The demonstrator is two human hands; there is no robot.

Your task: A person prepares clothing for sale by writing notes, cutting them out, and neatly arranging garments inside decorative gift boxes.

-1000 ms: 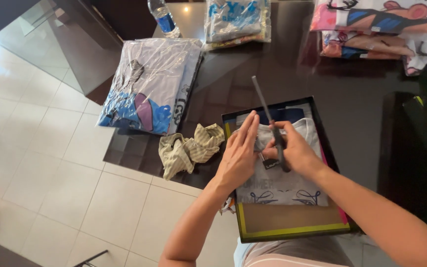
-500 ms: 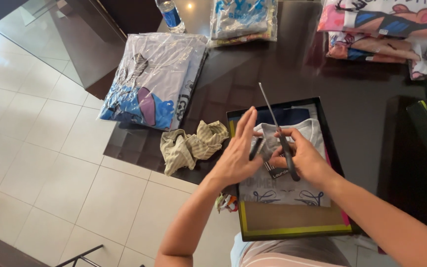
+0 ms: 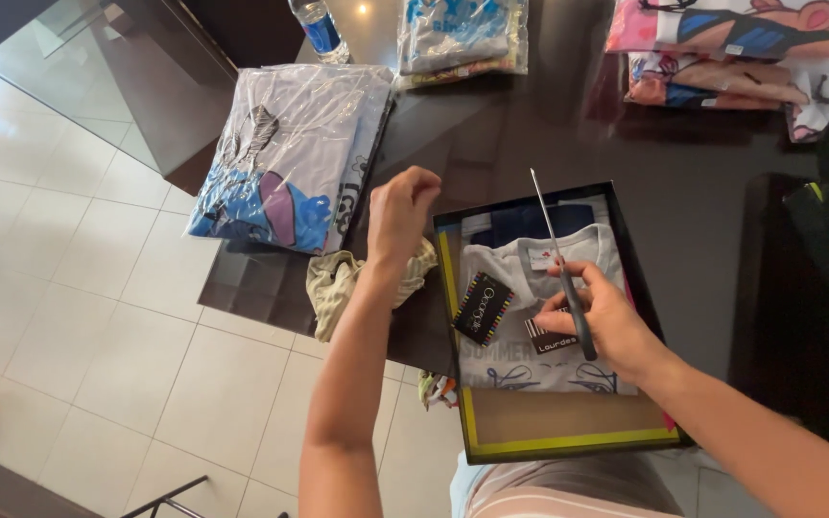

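Two hands: right hand (image 3: 604, 321) grips scissors (image 3: 558, 259) over boxed shirt (image 3: 539, 288).

Slim metal-bladed tool with dark handle (image 3: 560, 269), gripped at the handle, blade pointing to 12 o'clock above folded grey printed T-shirt (image 3: 568, 264), flat inside open black shallow box with yellow-green rim (image 3: 568, 443).

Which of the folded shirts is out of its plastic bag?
The grey shirt in the open box, under the right hand. The other shirts on the table, such as the bagged shirt, remain in plastic.
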